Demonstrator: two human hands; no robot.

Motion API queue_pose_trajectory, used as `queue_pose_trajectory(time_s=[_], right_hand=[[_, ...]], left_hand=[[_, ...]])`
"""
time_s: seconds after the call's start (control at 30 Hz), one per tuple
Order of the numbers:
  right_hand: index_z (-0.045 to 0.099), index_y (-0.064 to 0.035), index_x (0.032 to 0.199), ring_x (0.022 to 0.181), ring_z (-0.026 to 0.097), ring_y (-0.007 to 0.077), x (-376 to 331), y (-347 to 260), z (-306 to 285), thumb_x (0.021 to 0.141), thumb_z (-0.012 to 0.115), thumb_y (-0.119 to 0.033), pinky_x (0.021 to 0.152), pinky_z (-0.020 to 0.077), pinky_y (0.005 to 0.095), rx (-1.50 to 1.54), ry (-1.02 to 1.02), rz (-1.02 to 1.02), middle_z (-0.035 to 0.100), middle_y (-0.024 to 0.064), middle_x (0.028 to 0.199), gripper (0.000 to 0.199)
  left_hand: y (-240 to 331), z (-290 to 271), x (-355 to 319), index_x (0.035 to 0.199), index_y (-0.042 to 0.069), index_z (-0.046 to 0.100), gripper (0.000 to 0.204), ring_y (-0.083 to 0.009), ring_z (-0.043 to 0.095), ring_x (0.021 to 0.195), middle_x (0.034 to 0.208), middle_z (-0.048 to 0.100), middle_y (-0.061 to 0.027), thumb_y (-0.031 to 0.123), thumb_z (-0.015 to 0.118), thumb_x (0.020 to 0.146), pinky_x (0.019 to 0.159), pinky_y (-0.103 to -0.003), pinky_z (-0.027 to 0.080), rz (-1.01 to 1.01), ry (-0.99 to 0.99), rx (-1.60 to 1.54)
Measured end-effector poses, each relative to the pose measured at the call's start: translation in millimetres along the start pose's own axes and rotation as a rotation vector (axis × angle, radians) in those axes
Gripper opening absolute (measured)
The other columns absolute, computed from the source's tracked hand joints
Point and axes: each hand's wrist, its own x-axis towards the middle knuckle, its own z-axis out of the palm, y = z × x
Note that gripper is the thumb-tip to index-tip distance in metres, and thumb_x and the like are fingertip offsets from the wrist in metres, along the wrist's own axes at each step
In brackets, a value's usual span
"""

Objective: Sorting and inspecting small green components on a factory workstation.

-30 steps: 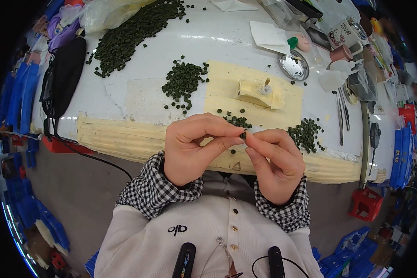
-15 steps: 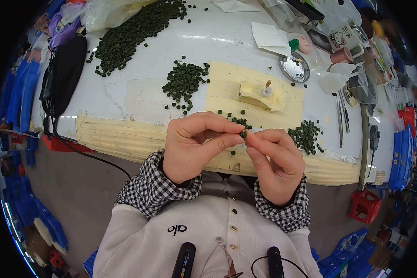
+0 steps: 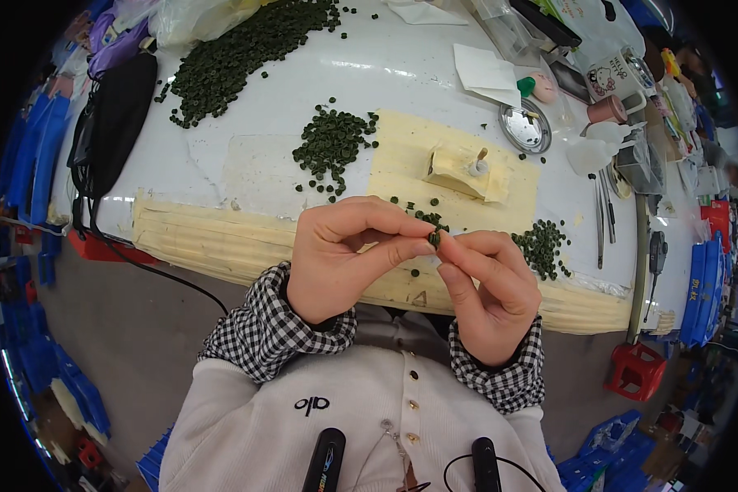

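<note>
My left hand (image 3: 344, 258) and my right hand (image 3: 488, 291) meet above the table's front edge, fingertips together. Between them sits one small dark green bead (image 3: 435, 239), pinched by the thumb and forefinger of both hands. A loose heap of the same green beads (image 3: 332, 143) lies on the white table (image 3: 246, 164) beyond my left hand. A smaller heap (image 3: 543, 244) lies just right of my right hand on the pale yellow mat (image 3: 402, 164). A few single beads are scattered behind my fingers.
A large spread of green beads (image 3: 238, 49) lies at the far left beside a black bag (image 3: 119, 115). A yellowish block with a small white peg (image 3: 466, 170) stands on the mat. A round metal lid (image 3: 526, 127), paper, cups and thin tools (image 3: 603, 213) crowd the right.
My hands stay together at the table's front edge with the bead between the fingertips; only the fingers have shifted slightly.
</note>
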Motion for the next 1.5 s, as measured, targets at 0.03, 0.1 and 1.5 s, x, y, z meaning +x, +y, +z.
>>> queue_pose_trajectory(time_s=[0.03,0.1,1.5], right_hand=[[0.068,-0.0008,0.112,0.081,0.061,0.0171,1,0,-1,0.080,0.068,0.007,0.070,0.0493,0.0247,0.000,0.030,0.008,0.063,0.0110,0.096,0.032],[0.068,-0.0008,0.112,0.082,0.061,0.0177,3,1,-5,0.080,0.069,0.006,0.073,0.0493,0.0252,0.003,0.088,0.022,0.063,0.0111,0.096,0.033],[0.053,0.0046,0.099,0.084,0.064,0.0190,48,-5,-18,0.096,0.052,-0.007,0.076,0.0512,0.0284,-0.025,-0.158,-0.039,0.060,0.0130,0.093,0.012]], left_hand=[[1,0,1,0.098,-0.004,0.070,0.018,-0.0144,0.065,0.088,0.094,0.068,-0.0120,-0.008,0.069,0.081,0.080,-0.024,0.053,-0.002,-0.001,0.004],[2,-1,1,0.098,-0.003,0.070,0.018,-0.0142,0.065,0.087,0.093,0.068,-0.0117,-0.008,0.069,0.081,0.079,-0.024,0.053,0.012,0.011,0.037],[-2,-7,10,0.096,-0.003,0.070,0.016,-0.0151,0.066,0.087,0.092,0.068,-0.0119,-0.007,0.069,0.081,0.078,-0.025,0.054,-0.009,0.009,0.012]])
